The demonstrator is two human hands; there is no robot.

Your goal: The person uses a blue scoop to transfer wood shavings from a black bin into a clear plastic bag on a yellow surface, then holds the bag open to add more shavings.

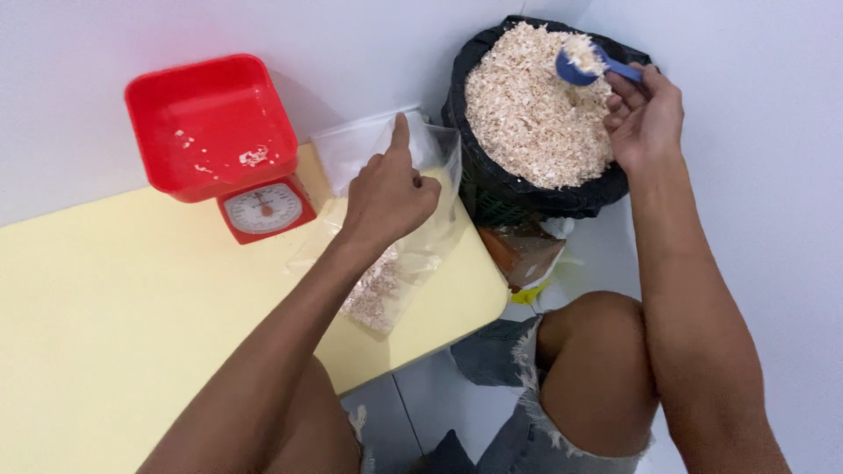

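1. Pale wood shavings (527, 114) are seen heaped to the brim of a black-lined basket (492, 189), which stands in the corner just off the yellow table's (105, 307) far edge.
2. A blue plastic scoop (580, 63), loaded with shavings, is held above the basket's far rim; the right hand (645, 118) is closed around its handle.
3. A clear plastic bag (386, 158) is held open at the table edge, directly beside the basket; its mouth is pinched in the left hand (386, 197), with the index finger raised. A small amount of shavings is already settled in the bag's lower end, which lies flat on the table.
4. A red kitchen scale (263, 206) with a red tray (211, 123) is placed further along the table, on the side of the bag away from the basket; a few stray flakes are left in the tray.
5. Spillage is judged the main risk: the scoop is heaped, and shavings could be shed between basket and bag if it is tilted or jolted. The bag's limp mouth could also sag shut under a loose pinch, so that flakes would be scattered over the table.
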